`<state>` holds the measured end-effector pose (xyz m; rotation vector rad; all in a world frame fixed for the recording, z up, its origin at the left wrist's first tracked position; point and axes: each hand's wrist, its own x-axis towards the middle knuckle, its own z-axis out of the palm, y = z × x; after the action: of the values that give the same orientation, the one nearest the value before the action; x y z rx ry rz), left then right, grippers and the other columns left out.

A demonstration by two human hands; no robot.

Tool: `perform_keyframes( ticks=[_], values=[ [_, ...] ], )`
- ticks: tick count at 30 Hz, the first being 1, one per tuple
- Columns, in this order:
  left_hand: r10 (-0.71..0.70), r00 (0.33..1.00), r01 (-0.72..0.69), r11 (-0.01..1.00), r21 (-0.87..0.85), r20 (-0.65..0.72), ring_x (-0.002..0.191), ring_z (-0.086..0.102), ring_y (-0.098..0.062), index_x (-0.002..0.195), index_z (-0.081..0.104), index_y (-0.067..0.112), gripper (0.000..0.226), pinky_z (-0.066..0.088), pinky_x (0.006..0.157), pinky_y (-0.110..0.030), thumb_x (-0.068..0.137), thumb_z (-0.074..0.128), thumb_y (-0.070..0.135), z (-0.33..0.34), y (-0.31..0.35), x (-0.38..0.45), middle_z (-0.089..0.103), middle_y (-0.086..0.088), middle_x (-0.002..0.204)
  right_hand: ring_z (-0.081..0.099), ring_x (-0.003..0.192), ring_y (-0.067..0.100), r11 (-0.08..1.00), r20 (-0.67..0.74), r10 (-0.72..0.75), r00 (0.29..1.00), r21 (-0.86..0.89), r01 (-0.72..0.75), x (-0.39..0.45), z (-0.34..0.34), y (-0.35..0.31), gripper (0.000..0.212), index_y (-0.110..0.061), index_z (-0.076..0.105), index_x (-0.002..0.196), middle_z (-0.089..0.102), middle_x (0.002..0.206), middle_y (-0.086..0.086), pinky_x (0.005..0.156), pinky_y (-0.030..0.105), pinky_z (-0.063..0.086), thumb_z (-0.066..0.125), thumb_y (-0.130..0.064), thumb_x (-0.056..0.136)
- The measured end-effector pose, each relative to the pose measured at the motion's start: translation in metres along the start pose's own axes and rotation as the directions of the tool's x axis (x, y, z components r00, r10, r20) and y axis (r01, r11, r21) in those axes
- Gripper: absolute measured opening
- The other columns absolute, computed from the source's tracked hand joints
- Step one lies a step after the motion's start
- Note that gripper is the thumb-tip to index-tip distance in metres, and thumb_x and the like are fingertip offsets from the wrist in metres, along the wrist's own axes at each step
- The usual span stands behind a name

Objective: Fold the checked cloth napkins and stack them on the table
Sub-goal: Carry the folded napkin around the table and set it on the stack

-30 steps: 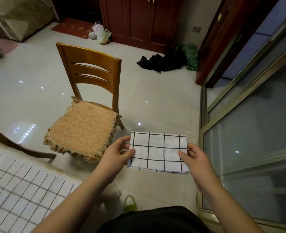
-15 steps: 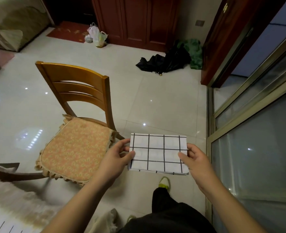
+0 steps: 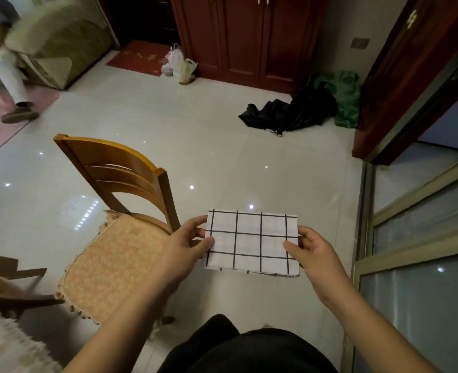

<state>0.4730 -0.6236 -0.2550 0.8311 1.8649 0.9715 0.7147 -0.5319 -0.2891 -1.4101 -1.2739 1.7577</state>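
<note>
Gripping a folded napkin at both ends, left hand, right hand, glossy tiled floor, cushioned chair

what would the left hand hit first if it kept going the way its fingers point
The left hand points right across the folded napkin it pinches; past that, probably the right hand holding the opposite edge.

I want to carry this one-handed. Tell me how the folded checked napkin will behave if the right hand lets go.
The folded napkin is thin cloth, so its free side would probably droop from the left hand. It looks light: the right hand only pinches its edge. Layers showing along the near edge may slip apart.
</note>
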Motion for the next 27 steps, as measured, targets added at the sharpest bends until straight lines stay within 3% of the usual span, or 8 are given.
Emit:
perform_keyframes(
  ticks=[7,12,16,20,27],
  values=[
    [-0.025,0.999,0.023,0.998,-0.06,-0.029,0.083,0.066,-0.007,0.131,0.05,0.035,0.045,0.057,0.074,-0.023,0.092,0.065,0.018,-0.023,0.013,0.092,0.061,0.0,0.102,0.071,0.098,0.017,0.999,0.024,0.006,1.0,-0.042,-0.005,0.099,0.029,-0.036,0.028,-0.02,0.064,0.114,0.075,0.104,-0.001,0.09,0.036,0.054,0.066,-0.006,0.089],
    [-0.006,0.999,0.002,0.991,-0.137,-0.034,0.088,0.069,-0.019,0.129,0.053,0.033,0.044,0.056,0.088,-0.043,0.091,0.065,0.014,-0.053,0.032,0.16,0.064,-0.002,0.098,0.071,0.099,0.017,0.997,0.042,-0.001,0.999,-0.077,0.004,0.163,0.057,-0.079,0.027,-0.017,0.064,0.114,0.075,0.105,-0.001,0.091,0.038,0.054,0.064,-0.004,0.091],
    [0.025,0.999,-0.029,0.993,-0.115,-0.037,0.08,0.069,-0.007,0.125,0.051,0.038,0.042,0.058,0.078,-0.03,0.092,0.064,0.016,-0.074,0.054,0.207,0.066,0.007,0.091,0.071,0.099,0.016,0.996,0.062,-0.03,0.998,-0.078,0.035,0.204,0.075,-0.11,0.022,-0.018,0.065,0.112,0.075,0.106,-0.004,0.087,0.034,0.053,0.061,-0.006,0.093],
    [0.031,0.998,-0.04,0.987,-0.158,-0.063,0.07,0.064,0.0,0.125,0.052,0.033,0.039,0.049,0.063,-0.013,0.093,0.061,0.012,-0.082,0.073,0.244,0.06,0.004,0.088,0.07,0.099,0.014,0.995,0.08,-0.035,0.996,-0.087,0.042,0.242,0.085,-0.13,0.022,-0.021,0.066,0.109,0.075,0.105,-0.006,0.089,0.034,0.052,0.06,-0.006,0.094],
    [-0.042,0.989,0.01,0.976,-0.218,-0.143,0.073,0.063,-0.007,0.118,0.057,0.038,0.034,0.049,0.073,-0.026,0.093,0.062,0.014,-0.068,0.094,0.316,0.062,0.009,0.082,0.07,0.101,0.016,0.996,0.134,-0.02,0.991,-0.081,0.031,0.331,0.078,-0.16,0.024,-0.017,0.065,0.111,0.075,0.105,-0.004,0.092,0.036,0.052,0.061,-0.002,0.092]
  ],
)
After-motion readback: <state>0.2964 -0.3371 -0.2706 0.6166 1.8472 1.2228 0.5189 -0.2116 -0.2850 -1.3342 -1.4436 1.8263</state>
